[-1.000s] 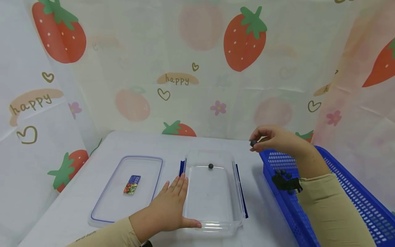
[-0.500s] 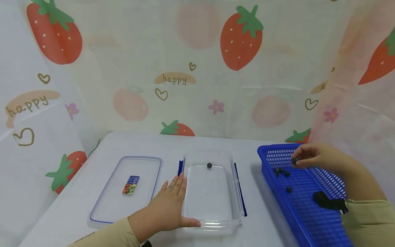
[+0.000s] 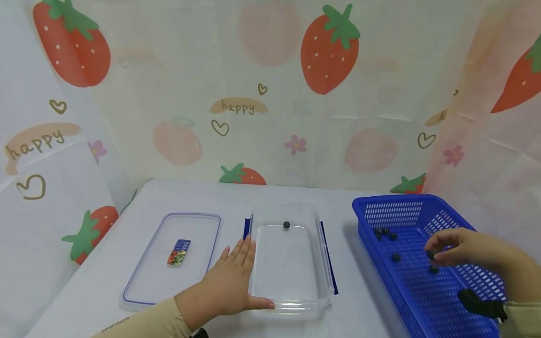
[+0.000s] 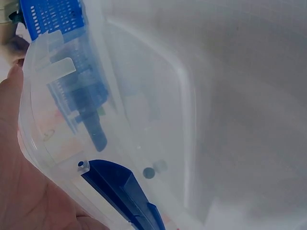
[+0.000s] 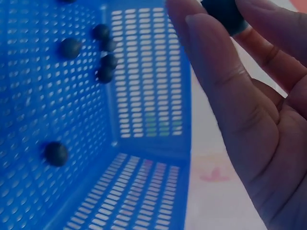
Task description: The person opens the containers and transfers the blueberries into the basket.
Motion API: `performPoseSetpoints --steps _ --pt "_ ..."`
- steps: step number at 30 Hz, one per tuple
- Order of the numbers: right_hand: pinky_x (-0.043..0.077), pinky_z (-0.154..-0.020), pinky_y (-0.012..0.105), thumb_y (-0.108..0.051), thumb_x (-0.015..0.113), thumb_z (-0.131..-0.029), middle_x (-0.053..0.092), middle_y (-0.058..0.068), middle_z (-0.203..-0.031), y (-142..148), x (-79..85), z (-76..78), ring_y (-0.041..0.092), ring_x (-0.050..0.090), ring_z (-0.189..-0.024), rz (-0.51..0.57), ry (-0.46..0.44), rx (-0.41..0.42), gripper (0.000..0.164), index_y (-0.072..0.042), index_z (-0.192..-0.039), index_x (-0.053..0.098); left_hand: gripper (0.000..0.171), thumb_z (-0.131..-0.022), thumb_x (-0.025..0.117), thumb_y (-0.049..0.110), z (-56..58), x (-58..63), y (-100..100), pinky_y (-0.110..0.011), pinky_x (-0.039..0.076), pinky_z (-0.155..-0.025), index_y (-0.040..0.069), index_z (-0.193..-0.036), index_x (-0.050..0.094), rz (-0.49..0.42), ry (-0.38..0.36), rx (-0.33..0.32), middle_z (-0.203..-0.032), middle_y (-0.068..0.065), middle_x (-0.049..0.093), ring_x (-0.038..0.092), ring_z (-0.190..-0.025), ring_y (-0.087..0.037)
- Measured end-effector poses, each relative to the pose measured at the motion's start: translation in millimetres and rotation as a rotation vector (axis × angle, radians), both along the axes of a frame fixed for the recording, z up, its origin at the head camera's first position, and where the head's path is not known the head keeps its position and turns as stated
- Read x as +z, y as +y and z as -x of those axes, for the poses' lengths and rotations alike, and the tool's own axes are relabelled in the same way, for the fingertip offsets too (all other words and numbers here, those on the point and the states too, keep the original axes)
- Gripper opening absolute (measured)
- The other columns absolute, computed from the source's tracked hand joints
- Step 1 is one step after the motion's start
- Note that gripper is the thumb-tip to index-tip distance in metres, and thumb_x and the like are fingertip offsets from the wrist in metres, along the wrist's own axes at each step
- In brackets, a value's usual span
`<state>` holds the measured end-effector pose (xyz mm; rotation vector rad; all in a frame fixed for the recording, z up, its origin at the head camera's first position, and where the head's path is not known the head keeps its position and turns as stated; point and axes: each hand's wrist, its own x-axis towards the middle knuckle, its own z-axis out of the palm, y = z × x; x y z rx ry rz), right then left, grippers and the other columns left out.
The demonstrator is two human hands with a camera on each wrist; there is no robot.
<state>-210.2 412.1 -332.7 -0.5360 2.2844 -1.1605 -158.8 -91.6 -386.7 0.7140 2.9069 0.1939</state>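
Note:
My right hand [image 3: 469, 249] is over the blue plastic basket [image 3: 380, 267] and pinches a blueberry [image 5: 226, 14] between thumb and fingers. Below it, one blueberry [image 3: 433, 269] lies on the basket floor. Several more blueberries [image 3: 385, 231] lie toward the basket's far left corner. My left hand [image 3: 230, 284], fingers straight, rests against the left side of a clear plastic container [image 3: 291, 307], its thumb at the near rim. Inside that container, near the far end, sits a single blueberry [image 3: 286, 225]. In the left wrist view, a dark blue side clip [image 4: 124, 191] hangs from the container.
Left of the container, a clear lid [image 3: 145, 277] with a blue-purple seal and a colourful label [image 3: 179, 252] lies flat on the white table [image 3: 236, 199]. A strawberry-printed curtain [image 3: 270, 126] stands behind the table and along its sides.
My right hand, still pinching a blueberry, has moved right and nearer, from beside the basket's far left rim to inside over its floor. The left hand stays on the container.

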Motion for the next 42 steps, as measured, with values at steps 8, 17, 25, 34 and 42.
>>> performPoseSetpoints --steps 8,17,25,34,42 --pt "0.052 -0.076 0.032 -0.002 0.052 -0.09 0.063 0.014 -0.096 13.6 -16.4 -7.1 0.022 0.063 -0.086 0.097 -0.145 0.014 0.024 0.018 -0.103 0.049 0.123 -0.063 0.041 0.086 0.1 0.2 0.0 -0.053 0.014 -0.108 -0.001 -0.145 0.01 -0.001 0.004 -0.001 -0.152 -0.017 0.004 0.007 -0.139 -0.032" --pt "0.052 -0.077 0.034 0.003 0.047 -0.09 0.063 0.013 -0.095 18.4 -22.4 -8.8 0.02 0.063 -0.085 0.181 -0.232 0.051 0.019 0.014 -0.105 0.053 0.123 -0.064 0.043 0.085 -0.9 1.9 -0.9 -0.053 0.014 -0.108 -0.001 -0.145 0.011 -0.013 0.001 0.001 -0.152 -0.018 0.004 0.007 -0.138 -0.033" --pt "0.053 -0.074 0.035 -0.002 0.051 -0.091 0.064 0.012 -0.095 16.7 -17.8 -9.1 0.024 0.064 -0.084 0.094 -0.156 -0.007 0.019 0.013 -0.103 0.055 0.124 -0.063 0.041 0.086 -0.2 0.4 -0.3 -0.053 0.013 -0.108 -0.001 -0.145 0.009 -0.011 0.004 -0.001 -0.152 -0.018 0.003 0.007 -0.139 -0.033" --pt "0.053 -0.075 0.032 -0.002 0.047 -0.094 0.061 0.003 -0.096 -4.1 16.8 10.6 0.02 0.064 -0.09 0.078 0.034 0.026 0.018 0.008 -0.106 0.055 0.126 -0.061 0.036 0.089 -0.6 0.6 -0.6 -0.053 0.013 -0.108 -0.001 -0.145 0.009 -0.005 0.006 0.002 -0.152 -0.017 0.002 0.006 -0.139 -0.032" --pt "0.053 -0.075 0.031 -0.007 0.054 -0.092 0.062 0.008 -0.098 -58.0 45.6 35.3 0.018 0.064 -0.087 0.029 0.158 -0.012 0.025 0.011 -0.11 0.052 0.128 -0.059 0.033 0.091 -0.8 1.0 -0.5 -0.052 0.012 -0.108 -0.001 -0.145 0.01 -0.009 0.002 0.005 -0.152 -0.018 0.005 0.007 -0.139 -0.032"
